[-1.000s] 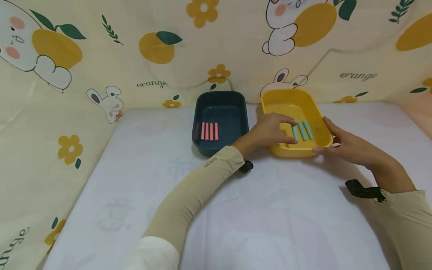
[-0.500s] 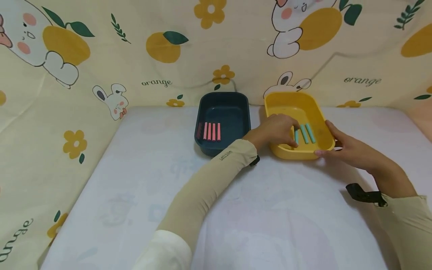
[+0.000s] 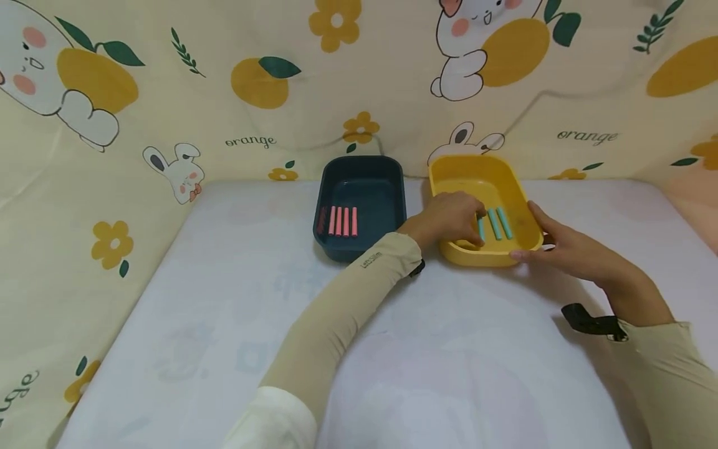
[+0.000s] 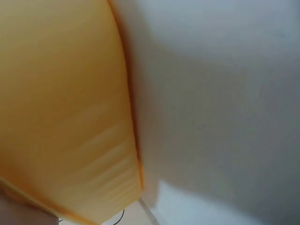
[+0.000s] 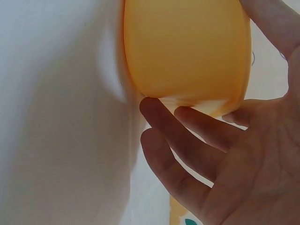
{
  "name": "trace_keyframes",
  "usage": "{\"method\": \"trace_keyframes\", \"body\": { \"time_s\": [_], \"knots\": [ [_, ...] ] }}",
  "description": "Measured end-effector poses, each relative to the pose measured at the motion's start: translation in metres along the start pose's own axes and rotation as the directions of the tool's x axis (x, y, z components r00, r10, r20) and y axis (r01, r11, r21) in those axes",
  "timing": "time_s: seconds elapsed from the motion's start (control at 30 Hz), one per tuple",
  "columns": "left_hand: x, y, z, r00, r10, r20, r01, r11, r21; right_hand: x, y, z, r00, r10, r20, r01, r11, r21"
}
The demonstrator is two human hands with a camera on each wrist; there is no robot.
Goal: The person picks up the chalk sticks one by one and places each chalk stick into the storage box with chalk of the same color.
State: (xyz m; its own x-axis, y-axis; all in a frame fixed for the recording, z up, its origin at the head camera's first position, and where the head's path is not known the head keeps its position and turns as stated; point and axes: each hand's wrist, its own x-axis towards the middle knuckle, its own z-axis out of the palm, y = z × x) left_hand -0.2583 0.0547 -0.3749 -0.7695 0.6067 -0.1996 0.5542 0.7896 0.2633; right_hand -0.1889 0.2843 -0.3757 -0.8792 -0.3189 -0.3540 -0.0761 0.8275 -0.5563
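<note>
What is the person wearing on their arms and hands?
Both hands, the left hand and the right hand, are bare. Each forearm wears a snug beige sleeve; the left one carries small dark lettering near the cuff. A black strap sits at each wrist.

l hand (image 3: 449, 217) fingers curled down, r hand (image 3: 552, 243) fingers straight, both forearms extended

A dark blue tray (image 3: 392, 187) holding pink sticks (image 3: 343, 221) sits on the white table (image 3: 224, 312).

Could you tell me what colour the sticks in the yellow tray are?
The sticks are light teal, clearest in the head view.
</note>
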Motion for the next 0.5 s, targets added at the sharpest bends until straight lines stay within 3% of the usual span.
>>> {"method": "trace_keyframes", "body": {
  "time_s": [0.2, 0.33, 0.5],
  "knots": [
    [0.009, 0.001, 0.002, 0.999, 0.038, -0.014, -0.038, 0.999, 0.008, -0.001, 0.001, 0.002, 1.000, 0.021, 0.001, -0.021, 1.000, 0.010],
    [0.012, 0.003, 0.003, 1.000, 0.014, -0.023, -0.014, 1.000, -0.009, -0.002, 0.000, 0.002, 1.000, 0.003, -0.016, -0.003, 1.000, 0.021],
    [0.019, 0.009, 0.002, 0.999, 0.023, -0.029, -0.022, 0.998, 0.054, -0.005, 0.002, 0.000, 0.999, -0.004, -0.033, 0.005, 0.999, 0.036]
  ]
}}
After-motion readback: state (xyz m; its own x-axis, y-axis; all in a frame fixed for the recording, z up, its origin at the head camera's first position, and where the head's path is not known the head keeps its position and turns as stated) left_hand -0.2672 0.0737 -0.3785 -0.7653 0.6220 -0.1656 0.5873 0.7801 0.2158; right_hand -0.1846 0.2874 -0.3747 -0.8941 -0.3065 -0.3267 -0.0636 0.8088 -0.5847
